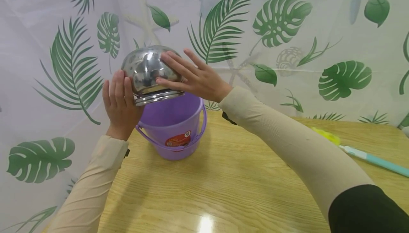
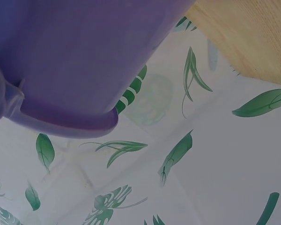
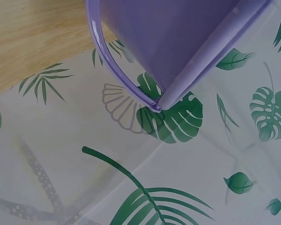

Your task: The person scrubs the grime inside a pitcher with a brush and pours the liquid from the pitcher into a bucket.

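Note:
A shiny stainless steel bowl [image 1: 148, 68] is turned over, its rim tilted down, above a purple bucket [image 1: 169, 126] in the head view. My left hand [image 1: 119, 96] holds it at the left edge, fingers pointing up along the outside and the thumb hidden. Against the right side of the bowl, my right hand [image 1: 195, 75] lays its spread, straight fingers. The bucket stands upright on the table, handle lowered across its front. Both wrist views show only the bucket wall [image 2: 84, 56] and handle [image 3: 100, 42], with neither hand visible.
A brush-like tool with a yellow-green head [image 1: 327, 135] and a teal handle [image 1: 386, 163] lies on the wooden table [image 1: 223, 190] at the right. Leaf-printed white sheeting [image 1: 230, 44] rises close behind the bucket and along the left.

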The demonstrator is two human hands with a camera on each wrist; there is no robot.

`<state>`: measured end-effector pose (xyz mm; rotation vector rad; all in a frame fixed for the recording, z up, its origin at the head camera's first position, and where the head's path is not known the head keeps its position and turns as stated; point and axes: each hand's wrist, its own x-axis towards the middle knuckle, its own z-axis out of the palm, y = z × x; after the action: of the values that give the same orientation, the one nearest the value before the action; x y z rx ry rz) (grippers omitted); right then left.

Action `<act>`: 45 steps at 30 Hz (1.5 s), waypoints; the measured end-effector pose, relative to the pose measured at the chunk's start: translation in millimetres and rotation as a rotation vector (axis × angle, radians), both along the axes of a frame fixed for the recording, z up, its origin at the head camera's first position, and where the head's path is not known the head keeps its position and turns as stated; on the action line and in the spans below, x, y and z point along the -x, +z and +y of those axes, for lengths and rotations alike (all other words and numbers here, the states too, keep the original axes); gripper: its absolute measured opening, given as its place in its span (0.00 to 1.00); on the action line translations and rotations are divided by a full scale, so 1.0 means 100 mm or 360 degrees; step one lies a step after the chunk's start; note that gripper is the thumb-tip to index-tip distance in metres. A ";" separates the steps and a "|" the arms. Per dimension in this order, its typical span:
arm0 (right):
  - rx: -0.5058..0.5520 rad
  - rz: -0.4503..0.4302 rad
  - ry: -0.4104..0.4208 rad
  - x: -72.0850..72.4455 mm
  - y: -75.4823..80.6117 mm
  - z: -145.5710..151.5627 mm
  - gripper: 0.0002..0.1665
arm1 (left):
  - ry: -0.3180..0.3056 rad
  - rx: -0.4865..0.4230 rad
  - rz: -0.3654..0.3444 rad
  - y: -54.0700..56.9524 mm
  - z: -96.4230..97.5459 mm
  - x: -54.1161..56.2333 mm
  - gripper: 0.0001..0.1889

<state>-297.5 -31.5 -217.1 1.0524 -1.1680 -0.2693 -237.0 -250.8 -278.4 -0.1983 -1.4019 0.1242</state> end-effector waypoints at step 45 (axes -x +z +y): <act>0.0017 0.0054 0.0023 -0.03 0.08 -0.02 0.52 | -0.0039 -0.0060 0.0080 0.07 0.04 -0.01 0.44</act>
<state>-294.0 -34.0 -209.3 1.0428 -1.1298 -0.2680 -236.4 -246.9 -271.5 -0.1796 -1.3506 0.0820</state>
